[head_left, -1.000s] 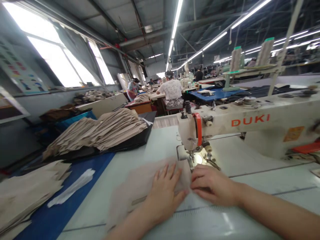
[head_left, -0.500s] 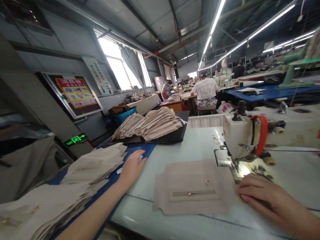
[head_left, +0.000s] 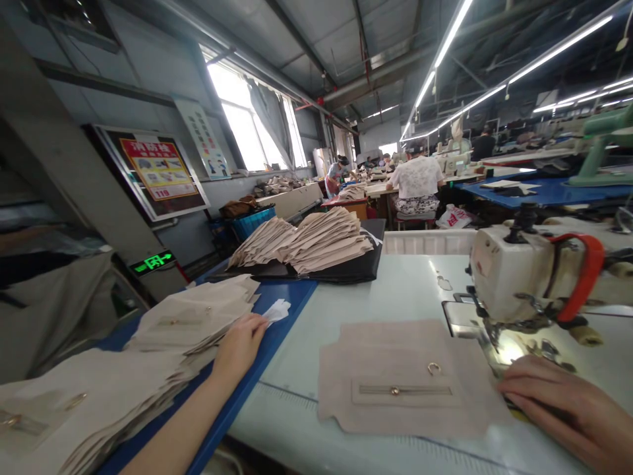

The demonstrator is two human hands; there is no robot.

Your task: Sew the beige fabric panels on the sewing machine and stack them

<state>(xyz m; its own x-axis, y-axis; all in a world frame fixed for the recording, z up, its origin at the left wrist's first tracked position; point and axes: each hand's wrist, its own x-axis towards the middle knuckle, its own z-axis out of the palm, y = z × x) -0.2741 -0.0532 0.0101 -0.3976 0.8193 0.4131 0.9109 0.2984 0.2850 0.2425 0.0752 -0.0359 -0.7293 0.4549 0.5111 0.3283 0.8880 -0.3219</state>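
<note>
My left hand (head_left: pixel 242 344) reaches over the blue surface, its fingertips pinched at a small crumpled white scrap (head_left: pixel 277 310). To its left lie stacks of beige fabric panels (head_left: pixel 198 310) with metal fittings. My right hand (head_left: pixel 558 402) is curled at the right edge of a single beige panel (head_left: pixel 341 369), just below the needle area of the sewing machine (head_left: pixel 509 270). A bit of something yellowish shows under its fingers, mostly hidden. The panel lies flat, bearing a narrow framed slot with a gold-coloured fitting and a small ring.
A fanned pile of beige pieces (head_left: pixel 326 241) rests on black material (head_left: pixel 361 264) at the table's back. The pale table (head_left: pixel 277 409) has ruler markings near its front edge. Beyond it, a person (head_left: pixel 418 178) sits with their back to me.
My left hand has drawn back and left, and the white scrap now shows at its fingertips. The view has shifted, while my right hand stays by the panel's edge.
</note>
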